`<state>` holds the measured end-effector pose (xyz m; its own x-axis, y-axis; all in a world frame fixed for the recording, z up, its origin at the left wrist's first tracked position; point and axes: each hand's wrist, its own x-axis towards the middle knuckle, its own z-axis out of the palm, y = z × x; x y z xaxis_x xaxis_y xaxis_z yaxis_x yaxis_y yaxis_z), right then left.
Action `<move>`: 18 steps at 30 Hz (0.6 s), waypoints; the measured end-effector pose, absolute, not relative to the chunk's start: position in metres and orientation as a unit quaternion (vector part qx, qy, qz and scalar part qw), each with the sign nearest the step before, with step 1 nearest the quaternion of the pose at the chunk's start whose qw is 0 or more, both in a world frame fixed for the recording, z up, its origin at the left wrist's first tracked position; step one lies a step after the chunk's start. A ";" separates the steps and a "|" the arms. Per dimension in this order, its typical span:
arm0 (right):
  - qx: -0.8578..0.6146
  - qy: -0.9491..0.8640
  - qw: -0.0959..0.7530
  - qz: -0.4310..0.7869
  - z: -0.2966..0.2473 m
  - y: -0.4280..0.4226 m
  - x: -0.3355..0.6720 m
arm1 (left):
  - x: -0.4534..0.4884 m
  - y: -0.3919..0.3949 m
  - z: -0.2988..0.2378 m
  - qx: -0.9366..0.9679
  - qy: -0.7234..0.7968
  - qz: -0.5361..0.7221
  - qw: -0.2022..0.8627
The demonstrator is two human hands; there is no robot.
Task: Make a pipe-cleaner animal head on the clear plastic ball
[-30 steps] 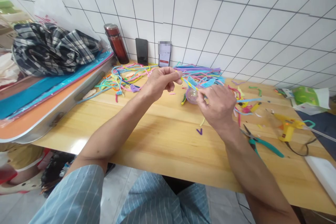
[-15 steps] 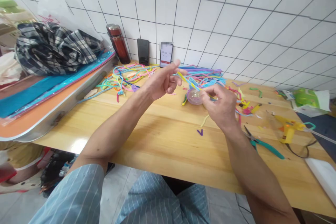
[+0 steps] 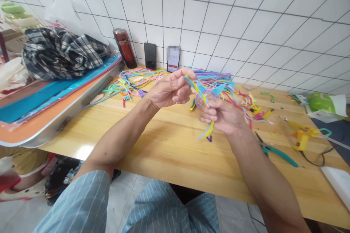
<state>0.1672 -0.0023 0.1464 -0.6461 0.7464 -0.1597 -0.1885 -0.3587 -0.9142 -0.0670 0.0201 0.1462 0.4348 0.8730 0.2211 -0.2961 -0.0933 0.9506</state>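
Note:
Yellow and light-blue pipe cleaners, twisted side by side, slant between my two hands above the table. My left hand is closed, its thumb and index finger at their upper end. Lower down, my right hand pinches them, and their loose tails curve out below its fingers. Just behind them is a clear, purple-rimmed round piece, partly covered. Light-blue wing-like coiled shapes show behind my right hand. On the tabletop below lies a small purple V-shaped piece.
Loose pipe cleaners are heaped at the back left, with a bundle behind my hands. Pliers and a yellow glue gun lie right. A red thermos and two phones stand by the tiled wall.
My right hand has turned, showing its curled fingers, and the pipe-cleaner tails now hang below it. My left hand's spread fingers have closed in at the upper end.

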 end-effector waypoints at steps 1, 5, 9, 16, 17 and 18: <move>-0.287 -0.476 0.298 0.776 0.146 -0.004 0.166 | -0.067 0.019 0.146 0.576 0.244 0.466 0.625; -0.289 -0.463 0.319 0.775 0.146 -0.008 0.163 | -0.063 0.016 0.149 0.584 0.204 0.480 0.622; -0.302 -0.467 0.355 0.751 0.147 -0.009 0.160 | -0.053 0.012 0.156 0.541 0.219 0.532 0.614; -0.372 -0.601 0.503 0.497 0.133 -0.013 0.153 | -0.037 0.007 0.159 0.479 0.291 0.620 0.549; -0.390 -0.632 0.530 0.409 0.130 -0.013 0.153 | -0.036 0.008 0.158 0.474 0.304 0.625 0.540; -0.403 -0.662 0.549 0.314 0.127 -0.013 0.153 | -0.035 0.009 0.156 0.469 0.314 0.630 0.533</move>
